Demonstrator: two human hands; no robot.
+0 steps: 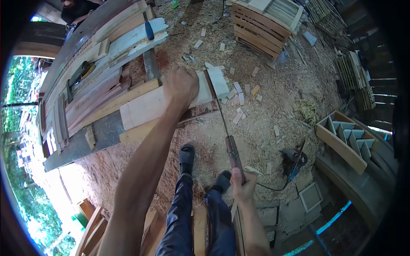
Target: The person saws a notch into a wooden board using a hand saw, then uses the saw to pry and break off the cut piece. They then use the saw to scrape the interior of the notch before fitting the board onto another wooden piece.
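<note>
A pale wooden board (143, 109) lies along the edge of the workbench, its far end sticking out past the bench. My left hand (181, 85) is closed and bears down on this board, fingers curled toward its far edge. In my right hand (244, 184) is the long wooden handle of a handsaw (232, 155), fingers wrapped round it. The thin blade, seen nearly edge-on, points away from me and crosses the board near its outer end, to the right of my left hand. Whether the teeth are in a cut cannot be made out.
More planks and a blue-handled tool (149, 30) lie on the bench (104, 130). Offcuts (241, 98) and shavings cover the floor. A slatted wooden crate (260, 32) stands ahead, a divided box (341, 136) and a corded power tool (294, 160) to the right. Another person (81, 10) is at far left.
</note>
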